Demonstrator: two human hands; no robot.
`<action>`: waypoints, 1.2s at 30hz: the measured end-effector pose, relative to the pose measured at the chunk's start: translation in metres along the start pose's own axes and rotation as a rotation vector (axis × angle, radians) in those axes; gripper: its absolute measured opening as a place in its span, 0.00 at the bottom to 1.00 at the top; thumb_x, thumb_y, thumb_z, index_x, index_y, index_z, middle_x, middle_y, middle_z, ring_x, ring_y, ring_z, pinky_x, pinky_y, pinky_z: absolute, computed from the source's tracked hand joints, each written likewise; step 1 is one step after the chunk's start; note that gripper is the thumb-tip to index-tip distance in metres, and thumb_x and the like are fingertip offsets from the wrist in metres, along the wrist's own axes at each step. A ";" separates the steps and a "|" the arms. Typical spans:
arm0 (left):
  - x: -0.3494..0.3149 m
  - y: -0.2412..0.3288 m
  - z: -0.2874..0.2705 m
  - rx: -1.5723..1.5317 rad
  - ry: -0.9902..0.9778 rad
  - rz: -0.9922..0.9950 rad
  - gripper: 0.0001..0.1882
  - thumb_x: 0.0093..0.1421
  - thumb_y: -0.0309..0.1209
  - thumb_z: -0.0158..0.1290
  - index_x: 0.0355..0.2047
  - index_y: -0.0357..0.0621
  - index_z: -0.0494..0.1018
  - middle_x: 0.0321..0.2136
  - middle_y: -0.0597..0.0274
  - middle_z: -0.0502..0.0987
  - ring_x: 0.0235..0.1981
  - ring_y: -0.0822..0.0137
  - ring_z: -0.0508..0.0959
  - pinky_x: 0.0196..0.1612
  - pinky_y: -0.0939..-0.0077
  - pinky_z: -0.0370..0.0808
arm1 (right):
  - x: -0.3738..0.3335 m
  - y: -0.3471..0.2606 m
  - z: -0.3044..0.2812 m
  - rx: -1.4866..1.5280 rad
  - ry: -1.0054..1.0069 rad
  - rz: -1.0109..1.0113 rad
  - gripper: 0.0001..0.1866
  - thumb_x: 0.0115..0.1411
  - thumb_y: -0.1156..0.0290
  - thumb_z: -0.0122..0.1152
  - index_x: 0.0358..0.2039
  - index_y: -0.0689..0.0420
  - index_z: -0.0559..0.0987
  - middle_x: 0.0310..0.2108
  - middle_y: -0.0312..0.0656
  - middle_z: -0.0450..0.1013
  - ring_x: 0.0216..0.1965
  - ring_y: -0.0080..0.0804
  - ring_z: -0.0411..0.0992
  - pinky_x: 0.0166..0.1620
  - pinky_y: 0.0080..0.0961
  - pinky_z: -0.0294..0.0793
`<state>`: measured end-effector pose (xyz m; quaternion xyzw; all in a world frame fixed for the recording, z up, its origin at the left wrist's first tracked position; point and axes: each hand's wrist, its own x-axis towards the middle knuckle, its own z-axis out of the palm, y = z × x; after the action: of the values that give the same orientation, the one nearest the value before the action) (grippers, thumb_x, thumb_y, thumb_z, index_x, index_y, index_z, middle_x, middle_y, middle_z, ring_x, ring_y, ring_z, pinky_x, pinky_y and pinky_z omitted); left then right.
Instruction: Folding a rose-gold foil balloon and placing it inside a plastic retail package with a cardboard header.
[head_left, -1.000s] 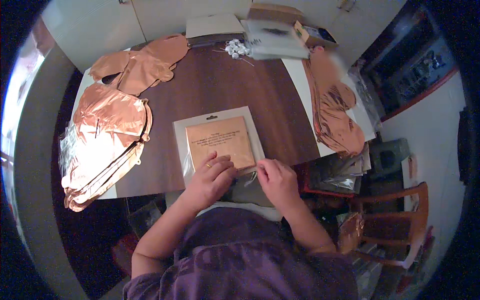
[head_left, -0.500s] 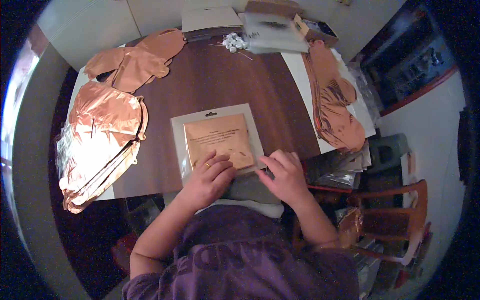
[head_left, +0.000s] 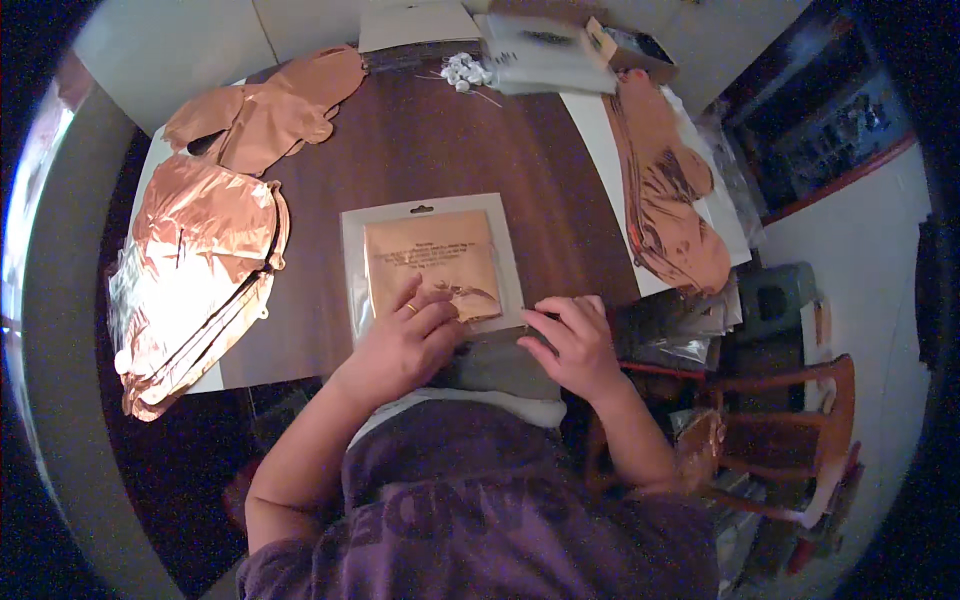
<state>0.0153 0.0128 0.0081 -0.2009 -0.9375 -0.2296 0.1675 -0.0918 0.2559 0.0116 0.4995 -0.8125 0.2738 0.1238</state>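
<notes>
A flat clear plastic packet [head_left: 505, 230] with a pale border and a hang hole at its top lies near the table's front edge. Inside sits a folded rose-gold foil sheet [head_left: 415, 237], printed with small dark text. My left hand [head_left: 410, 335] rests on the packet's lower part, its fingers stretched over the foil. By the lower right corner is my right hand [head_left: 578, 345], thumb and forefinger apart. Whether its fingertips touch the clear edge cannot be made out.
Flat rose-gold foil balloons [head_left: 205, 230] pile up at the left, with another stack [head_left: 665, 190] at the right. Along the back are a cardboard stack [head_left: 420, 28], small white pieces [head_left: 463, 70], clear bags [head_left: 550, 60] and an open box [head_left: 635, 52]. A wooden chair [head_left: 790, 385] stands at right.
The packet has turned slightly clockwise and shifted a little away from me. Both hands remain at its near edge, with my left hand slightly further left. The whole view has shifted slightly.
</notes>
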 end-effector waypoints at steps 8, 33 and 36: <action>0.019 -0.001 0.007 0.063 -0.079 0.115 0.19 0.49 0.30 0.54 0.43 0.43 0.76 0.50 0.58 0.73 0.58 0.53 0.68 0.63 0.48 0.62 | 0.012 0.004 -0.011 -0.099 -0.112 -0.025 0.19 0.48 0.66 0.69 0.42 0.54 0.80 0.41 0.39 0.71 0.39 0.38 0.70 0.45 0.36 0.65; 0.023 -0.004 0.005 -0.064 -0.093 0.063 0.17 0.49 0.28 0.55 0.42 0.44 0.78 0.48 0.58 0.74 0.56 0.56 0.71 0.62 0.50 0.63 | 0.020 -0.001 -0.013 -0.003 -0.151 -0.050 0.11 0.47 0.73 0.67 0.30 0.56 0.74 0.30 0.39 0.69 0.34 0.38 0.69 0.42 0.36 0.65; 0.022 -0.005 0.008 -0.078 -0.074 0.057 0.17 0.50 0.28 0.55 0.42 0.44 0.78 0.48 0.58 0.74 0.56 0.56 0.71 0.63 0.50 0.63 | 0.018 0.002 -0.010 -0.011 -0.193 -0.084 0.10 0.48 0.74 0.66 0.29 0.57 0.73 0.30 0.39 0.68 0.34 0.39 0.69 0.42 0.36 0.66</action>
<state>-0.0079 0.0196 0.0086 -0.2423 -0.9273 -0.2533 0.1314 -0.1033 0.2486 0.0276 0.5564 -0.8006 0.2146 0.0589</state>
